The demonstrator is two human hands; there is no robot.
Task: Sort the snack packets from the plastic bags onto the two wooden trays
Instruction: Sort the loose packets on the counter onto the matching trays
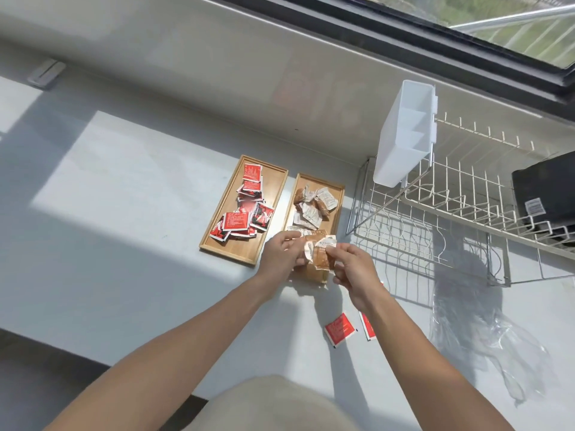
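Over the near end of the right tray (337, 194), the left hand (280, 253) and right hand (353, 269) together pinch a brown-and-white packet (320, 251). Similar packets fill this tray, while the left tray (273, 181), just beside it, holds red packets (245, 209). Nearer than the right tray, two red packets (340, 329) lie on bare tabletop (124, 181); a clear bag (485, 340) and dish rack (466, 197) crowd its far side.

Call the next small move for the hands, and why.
Probably lower the brown-and-white packets, gripped by both the left hand and right hand, onto the right tray: it holds matching packets, while the left tray holds red ones.
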